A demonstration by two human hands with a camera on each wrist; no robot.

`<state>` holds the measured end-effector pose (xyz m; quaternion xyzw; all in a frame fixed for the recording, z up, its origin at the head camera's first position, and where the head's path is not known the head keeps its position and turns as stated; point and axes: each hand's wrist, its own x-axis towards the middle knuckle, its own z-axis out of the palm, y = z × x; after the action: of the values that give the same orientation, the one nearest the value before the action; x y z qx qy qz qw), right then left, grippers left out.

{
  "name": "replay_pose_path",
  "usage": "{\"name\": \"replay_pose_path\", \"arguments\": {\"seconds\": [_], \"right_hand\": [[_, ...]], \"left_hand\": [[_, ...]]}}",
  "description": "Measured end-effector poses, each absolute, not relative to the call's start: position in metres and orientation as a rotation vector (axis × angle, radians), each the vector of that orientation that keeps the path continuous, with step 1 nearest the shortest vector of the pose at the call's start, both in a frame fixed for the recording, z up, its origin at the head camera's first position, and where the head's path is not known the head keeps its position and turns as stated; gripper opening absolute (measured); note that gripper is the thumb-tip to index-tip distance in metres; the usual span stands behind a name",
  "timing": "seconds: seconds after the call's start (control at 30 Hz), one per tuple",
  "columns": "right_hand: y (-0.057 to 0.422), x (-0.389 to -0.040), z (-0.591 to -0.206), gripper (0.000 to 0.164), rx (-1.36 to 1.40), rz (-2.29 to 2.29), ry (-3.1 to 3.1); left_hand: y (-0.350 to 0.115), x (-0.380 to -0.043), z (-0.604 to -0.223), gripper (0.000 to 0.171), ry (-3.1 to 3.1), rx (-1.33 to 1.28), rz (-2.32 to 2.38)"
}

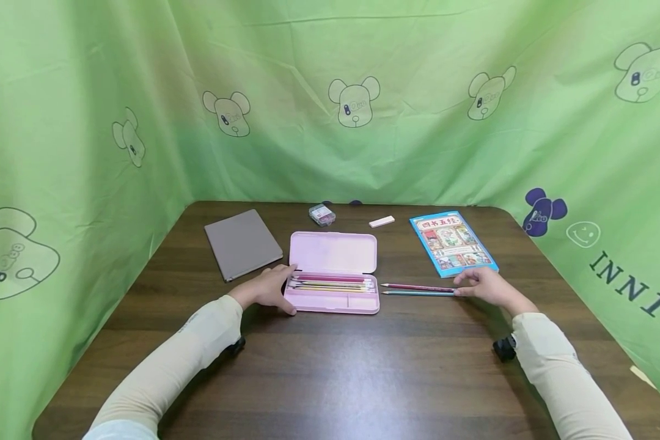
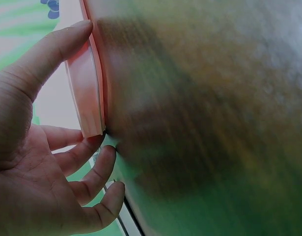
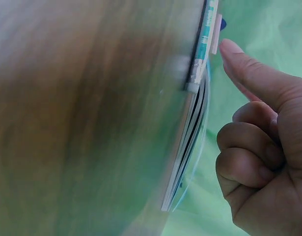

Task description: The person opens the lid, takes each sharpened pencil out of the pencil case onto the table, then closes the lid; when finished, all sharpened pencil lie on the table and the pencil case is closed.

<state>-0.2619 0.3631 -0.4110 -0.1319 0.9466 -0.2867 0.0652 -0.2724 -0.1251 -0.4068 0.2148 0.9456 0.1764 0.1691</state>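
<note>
A pink pencil case (image 1: 332,252) lies open on the table with several pencils (image 1: 330,282) in its tray. My left hand (image 1: 267,287) holds the case's left end, the thumb at the front edge and the fingers round the back corner; the left wrist view shows the thumb against its side. To the right of the case lie a red pencil (image 1: 418,286) and a blue pencil (image 1: 418,293), side by side. My right hand (image 1: 486,288) is at their right ends, thumb and index finger apart. The right wrist view shows the blue pencil's eraser end (image 3: 194,86) beside the thumb, not between the fingers.
A grey notebook (image 1: 244,243) lies at the back left. Behind the case are a small clear box (image 1: 322,214) and a white eraser (image 1: 382,222). A blue-edged book (image 1: 453,243) lies just beyond my right hand. Green curtains surround the table's back and sides.
</note>
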Motion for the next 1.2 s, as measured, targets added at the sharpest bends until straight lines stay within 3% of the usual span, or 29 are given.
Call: {"name": "replay_pose_path", "arguments": {"seconds": [1.2], "right_hand": [[0.273, -0.296, -0.406, 0.035, -0.651, -0.954, 2.760]], "left_hand": [[-0.123, -0.272, -0.407, 0.107, 2.688, 0.588, 0.504]]}}
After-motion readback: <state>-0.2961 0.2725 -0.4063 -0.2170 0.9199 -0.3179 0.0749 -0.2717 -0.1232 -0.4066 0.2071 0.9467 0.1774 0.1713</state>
